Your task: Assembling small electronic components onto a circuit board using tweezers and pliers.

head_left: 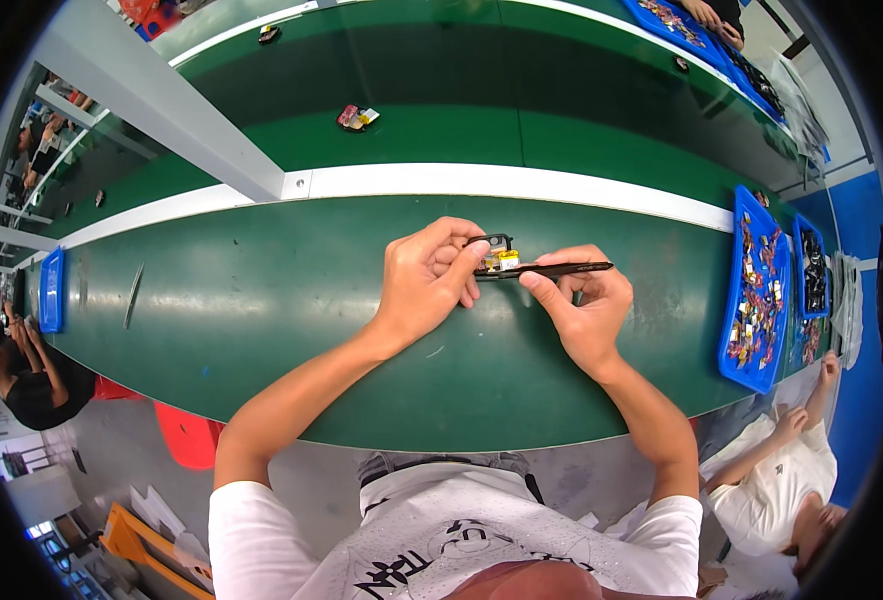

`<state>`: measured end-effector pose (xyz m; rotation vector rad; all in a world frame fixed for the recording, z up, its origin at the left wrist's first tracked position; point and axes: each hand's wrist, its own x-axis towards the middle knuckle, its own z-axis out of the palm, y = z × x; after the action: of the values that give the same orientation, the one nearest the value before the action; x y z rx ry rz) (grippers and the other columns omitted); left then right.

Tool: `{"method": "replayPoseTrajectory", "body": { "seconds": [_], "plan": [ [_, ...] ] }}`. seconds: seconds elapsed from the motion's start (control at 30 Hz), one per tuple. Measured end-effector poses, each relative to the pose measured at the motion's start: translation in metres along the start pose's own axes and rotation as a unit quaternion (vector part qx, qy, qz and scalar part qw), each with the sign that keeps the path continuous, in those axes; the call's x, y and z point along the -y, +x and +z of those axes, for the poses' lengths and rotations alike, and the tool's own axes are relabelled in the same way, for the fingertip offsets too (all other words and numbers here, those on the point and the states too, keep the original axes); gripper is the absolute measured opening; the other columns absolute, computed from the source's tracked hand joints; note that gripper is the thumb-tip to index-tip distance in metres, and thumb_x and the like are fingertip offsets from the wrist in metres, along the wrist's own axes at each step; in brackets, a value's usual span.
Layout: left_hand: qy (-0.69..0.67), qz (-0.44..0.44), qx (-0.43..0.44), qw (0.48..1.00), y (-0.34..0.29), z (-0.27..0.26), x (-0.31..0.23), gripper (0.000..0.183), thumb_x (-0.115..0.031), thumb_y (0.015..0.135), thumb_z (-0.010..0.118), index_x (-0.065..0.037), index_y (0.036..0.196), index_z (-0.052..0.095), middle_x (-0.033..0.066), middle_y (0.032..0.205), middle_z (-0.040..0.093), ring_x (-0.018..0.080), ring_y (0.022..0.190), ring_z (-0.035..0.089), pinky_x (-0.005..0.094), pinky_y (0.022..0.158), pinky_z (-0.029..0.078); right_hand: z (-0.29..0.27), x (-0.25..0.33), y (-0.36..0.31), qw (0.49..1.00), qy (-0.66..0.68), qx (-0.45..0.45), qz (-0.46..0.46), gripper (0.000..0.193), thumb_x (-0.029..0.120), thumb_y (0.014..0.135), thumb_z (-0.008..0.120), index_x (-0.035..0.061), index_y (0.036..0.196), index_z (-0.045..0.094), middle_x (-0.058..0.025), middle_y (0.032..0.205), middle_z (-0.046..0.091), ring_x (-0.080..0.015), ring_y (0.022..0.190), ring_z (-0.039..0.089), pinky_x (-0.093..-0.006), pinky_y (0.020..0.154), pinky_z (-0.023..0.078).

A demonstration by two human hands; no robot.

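My left hand (pixel 423 278) pinches a small electronic assembly in a black housing (pixel 502 242) above the middle of the green workbench. Inside that housing sits a yellow and silver part (pixel 507 260). My right hand (pixel 593 305) is closed round a slim black tool (pixel 579 268), which looks like tweezers. The tool lies nearly level, its left end reaching the lower edge of the housing by my left fingers. Part of the housing is hidden behind the left fingers and thumb.
A blue tray (pixel 729 352) of small colourful parts stands at the right, beside a smaller blue tray (pixel 801 225) of black pieces. Metal tweezers (pixel 134 296) lie at left. Past a white rail (pixel 521 182), an assembly (pixel 357 118) sits on the green belt. Other people work at both sides.
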<state>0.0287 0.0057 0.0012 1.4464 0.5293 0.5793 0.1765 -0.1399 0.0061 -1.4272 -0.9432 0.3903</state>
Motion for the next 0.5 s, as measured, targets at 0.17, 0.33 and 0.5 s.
{"method": "replayPoseTrajectory", "body": {
  "seconds": [0.17, 0.33, 0.5],
  "plan": [
    [0.011, 0.016, 0.007, 1.0, -0.0012, 0.0007, -0.003, 0.015, -0.004, 0.102, 0.062, 0.008, 0.11, 0.062, 0.0126, 0.078, 0.07, 0.016, 0.063, 0.07, 0.027, 0.051, 0.056, 0.0009, -0.0038, 0.0001, 0.998, -0.051, -0.007, -0.019, 0.017, 0.0, 0.083, 0.085, -0.0017, 0.095, 0.073, -0.0012, 0.079, 0.07, 0.0015, 0.05, 0.043, -0.0187, 0.045, 0.027],
    [-0.008, 0.01, 0.019, 1.0, 0.0001, 0.0002, -0.0016, 0.016, -0.004, 0.103, 0.061, 0.008, 0.113, 0.059, 0.0139, 0.082, 0.07, 0.018, 0.065, 0.072, 0.028, 0.053, 0.058, 0.0004, -0.0022, 0.0, 0.997, -0.07, -0.02, -0.021, 0.016, 0.0, 0.083, 0.085, -0.0017, 0.094, 0.073, -0.0001, 0.076, 0.069, 0.0019, 0.048, 0.042, -0.019, 0.044, 0.027],
    [-0.017, 0.014, 0.029, 0.999, -0.0008, 0.0001, -0.0007, 0.018, -0.003, 0.102, 0.061, 0.009, 0.116, 0.057, 0.016, 0.09, 0.07, 0.0201, 0.069, 0.073, 0.0292, 0.055, 0.06, 0.0016, -0.0035, -0.0001, 0.997, -0.067, -0.026, -0.008, 0.016, 0.0, 0.084, 0.085, -0.0015, 0.094, 0.072, 0.0028, 0.069, 0.065, 0.0022, 0.048, 0.041, -0.0191, 0.044, 0.025]
  ]
}}
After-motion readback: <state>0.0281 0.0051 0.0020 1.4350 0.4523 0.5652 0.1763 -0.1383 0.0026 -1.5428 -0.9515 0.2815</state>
